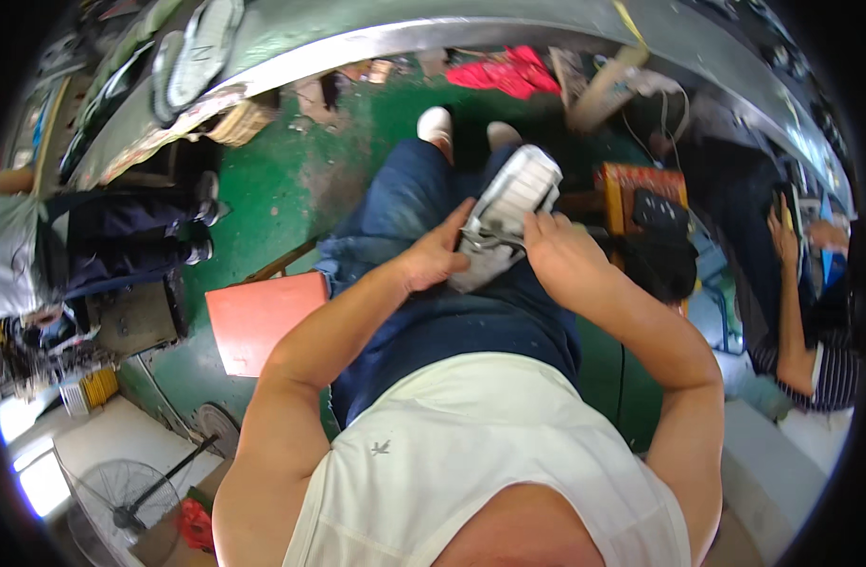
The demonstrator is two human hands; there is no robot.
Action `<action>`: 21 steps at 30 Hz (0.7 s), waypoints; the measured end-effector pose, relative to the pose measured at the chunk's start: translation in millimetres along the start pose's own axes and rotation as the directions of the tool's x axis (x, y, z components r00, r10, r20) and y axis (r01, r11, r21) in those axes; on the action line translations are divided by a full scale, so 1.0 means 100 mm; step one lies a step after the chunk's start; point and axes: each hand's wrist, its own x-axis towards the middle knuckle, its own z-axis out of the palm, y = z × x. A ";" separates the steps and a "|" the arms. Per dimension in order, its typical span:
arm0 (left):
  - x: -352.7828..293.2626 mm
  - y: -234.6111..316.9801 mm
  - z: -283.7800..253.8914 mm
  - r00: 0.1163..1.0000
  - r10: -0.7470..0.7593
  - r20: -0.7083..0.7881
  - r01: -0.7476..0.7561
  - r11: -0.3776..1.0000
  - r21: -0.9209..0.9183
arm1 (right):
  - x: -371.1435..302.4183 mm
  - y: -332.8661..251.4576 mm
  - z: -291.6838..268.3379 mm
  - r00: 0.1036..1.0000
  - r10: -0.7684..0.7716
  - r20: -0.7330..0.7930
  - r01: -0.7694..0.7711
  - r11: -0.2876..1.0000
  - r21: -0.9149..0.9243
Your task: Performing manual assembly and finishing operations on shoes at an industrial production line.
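Note:
Across my lap, over blue jeans, lies a grey shoe point(520, 192) with a pale, cross-lined face turned up and its toe end pointing away. My left hand point(437, 253) grips its near left edge, thumb and forefinger on either side of the grey fabric. From the other side my right hand point(557, 253) has its fingers bent over the right edge near the middle. The lower grey fabric part point(485, 265) is loose and crumpled between both hands. Motion blurs the fine detail, and the underside of the shoe is hidden.
A metal-edged bench point(357, 45) curves across the far side, with grey shoe soles point(202, 57) at its left. A pink seat point(267, 321) is left of me; an orange box point(641, 189) stands right. Co-workers are at both sides. A fan point(121, 515) stands lower left.

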 end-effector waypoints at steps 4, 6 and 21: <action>0.06 -0.01 0.09 0.991 -0.134 -0.017 0.119 0.925 -0.361 | 0.10 0.18 -0.14 0.962 -0.094 0.256 0.076 0.994 0.077; 0.10 0.02 0.21 0.977 -0.192 -0.089 0.148 0.920 -0.362 | 0.10 0.21 0.00 0.967 -0.102 0.234 0.066 0.985 0.157; 0.34 -0.36 -0.03 0.724 0.445 -0.527 0.029 0.744 0.668 | -0.09 0.26 0.56 0.985 0.053 -0.162 0.023 0.900 0.436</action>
